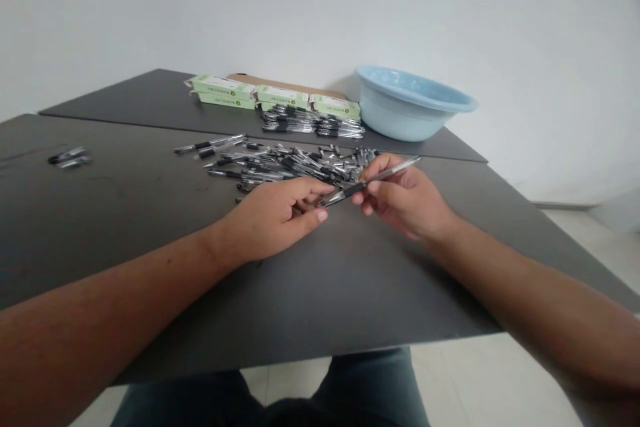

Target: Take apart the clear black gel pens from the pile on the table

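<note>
Clear plastic and black, a rubber-grip pen [355, 189] slants between our hands.
Our right hand [411, 199] pinches its barrel just behind the grip; its tip lies between thumb and forefinger of our left hand [270, 215], whether pressed we cannot tell. Beyond: scattered pens [305, 164], stacked pens [290, 125], green cartons [227, 95], a blue basin [395, 113].

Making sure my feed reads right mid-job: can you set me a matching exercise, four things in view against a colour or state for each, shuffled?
Things:
1. Basin
2. Boxes
3. Raised pen
4. Tabletop

Colour or state:
A. Light green and white
B. Dark grey
C. Light blue
D. Held in the right hand

Right pairs: 1-C, 2-A, 3-D, 4-B
</note>
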Demonstrator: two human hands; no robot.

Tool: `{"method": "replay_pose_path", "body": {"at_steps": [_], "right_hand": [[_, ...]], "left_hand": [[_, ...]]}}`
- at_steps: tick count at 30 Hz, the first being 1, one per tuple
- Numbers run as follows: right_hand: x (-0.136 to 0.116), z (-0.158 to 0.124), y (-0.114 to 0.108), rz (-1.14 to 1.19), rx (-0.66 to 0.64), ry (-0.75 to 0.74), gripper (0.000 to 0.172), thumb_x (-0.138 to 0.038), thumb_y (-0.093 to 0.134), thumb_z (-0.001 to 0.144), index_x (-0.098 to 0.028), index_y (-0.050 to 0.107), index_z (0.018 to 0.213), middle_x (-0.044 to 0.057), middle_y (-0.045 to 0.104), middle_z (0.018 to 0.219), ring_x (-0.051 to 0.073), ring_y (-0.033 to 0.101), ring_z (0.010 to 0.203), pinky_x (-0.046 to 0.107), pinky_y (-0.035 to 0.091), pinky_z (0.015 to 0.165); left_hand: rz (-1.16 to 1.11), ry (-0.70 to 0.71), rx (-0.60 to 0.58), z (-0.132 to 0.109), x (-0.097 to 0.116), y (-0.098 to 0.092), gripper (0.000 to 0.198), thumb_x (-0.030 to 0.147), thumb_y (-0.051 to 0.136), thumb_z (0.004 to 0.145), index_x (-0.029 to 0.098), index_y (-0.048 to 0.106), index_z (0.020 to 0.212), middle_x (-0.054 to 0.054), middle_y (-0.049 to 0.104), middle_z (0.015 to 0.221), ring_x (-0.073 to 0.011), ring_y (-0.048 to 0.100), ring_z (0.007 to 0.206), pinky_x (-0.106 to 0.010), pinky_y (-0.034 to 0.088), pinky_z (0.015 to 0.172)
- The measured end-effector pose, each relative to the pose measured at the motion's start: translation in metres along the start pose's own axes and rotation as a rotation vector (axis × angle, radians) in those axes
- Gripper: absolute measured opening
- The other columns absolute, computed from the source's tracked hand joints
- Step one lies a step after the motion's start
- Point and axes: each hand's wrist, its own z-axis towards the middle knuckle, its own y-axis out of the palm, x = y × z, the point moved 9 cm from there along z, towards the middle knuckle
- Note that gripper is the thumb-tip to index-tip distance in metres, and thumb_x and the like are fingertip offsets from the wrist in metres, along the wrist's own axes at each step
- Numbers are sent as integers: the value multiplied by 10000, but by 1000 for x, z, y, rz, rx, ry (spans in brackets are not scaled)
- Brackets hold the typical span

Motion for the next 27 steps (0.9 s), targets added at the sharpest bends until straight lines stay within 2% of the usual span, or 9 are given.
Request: {"method": "replay_pose_path", "body": {"at_steps": [2, 5, 7, 10, 13, 15, 18, 21, 27], "right_hand": [[11, -7, 17, -5, -41, 15, 224, -262, 797, 795, -207, 610, 904, 13, 737, 793, 159, 710, 732, 275, 585, 629], [17, -11, 17, -18, -106, 29, 218, -264, 805, 809, -197, 633, 925, 30, 758, 863, 187, 745, 843, 325, 623, 733], [20, -11, 12, -27, -232, 111, 250, -302, 794, 827, -195, 653, 1004, 54, 764, 935, 224, 751, 930, 351, 625, 759], [17, -15, 8, -122, -451, 216, 455, -518, 701, 873, -170, 663, 1164, 115, 747, 1047, 278, 741, 973, 371, 624, 698], [10, -14, 8, -530, -478, 176, 416, -509, 603, 943, -166, 682, 1164, 100, 747, 1026, 226, 733, 870, 311, 588, 640], [6, -15, 18, -889, -485, 60, 324, -420, 558, 985, -192, 688, 1175, 69, 756, 993, 194, 716, 844, 307, 568, 710], [-2, -19, 40, -1192, -495, -154, 295, -324, 460, 1026, -195, 702, 1135, 80, 754, 1073, 206, 699, 957, 336, 536, 851], [-2, -23, 49, -1239, -545, -235, 324, -311, 409, 1043, -195, 706, 1100, 83, 757, 1065, 203, 698, 957, 327, 531, 848], [-12, -22, 31, -1315, -531, -334, 322, -311, 424, 1038, -176, 697, 1141, 84, 760, 1042, 205, 701, 953, 324, 527, 864]], "left_hand": [[22, 19, 7, 0, 4, -2, 356, 371, 587, 938, 217, 664, 1249, -13, 764, 1096, -171, 715, 960, -266, 526, 834], [121, 71, -5, 1, 9, -2, 253, 328, 554, 960, 226, 723, 1118, 2, 776, 1017, -165, 715, 927, -256, 512, 815], [199, 121, 10, 2, 13, -3, 253, 315, 544, 968, 216, 727, 1111, -16, 772, 1035, -176, 709, 950, -268, 506, 847], [291, 191, 7, 2, 17, -1, 260, 308, 538, 982, 178, 723, 1111, -46, 762, 1038, -197, 695, 974, -292, 497, 890], [334, 255, -25, 1, 20, 4, 238, 269, 538, 989, 152, 716, 1096, -55, 750, 1017, -200, 685, 974, -298, 486, 908], [348, 269, -33, 1, 20, 6, 231, 261, 540, 989, 144, 714, 1086, -60, 747, 1013, -201, 683, 968, -301, 483, 907], [361, 225, -55, 2, 16, 8, 239, 279, 535, 989, 153, 718, 1074, -57, 752, 1002, -206, 688, 950, -310, 483, 888], [323, 160, -97, 4, 14, 8, 229, 304, 544, 976, 195, 732, 1049, -33, 763, 974, -200, 700, 916, -298, 489, 823], [-1, -194, -180, 5, -13, 4, 215, 316, 542, 933, 183, 699, 872, 13, 695, 645, -129, 669, 583, -216, 480, 545]]}}
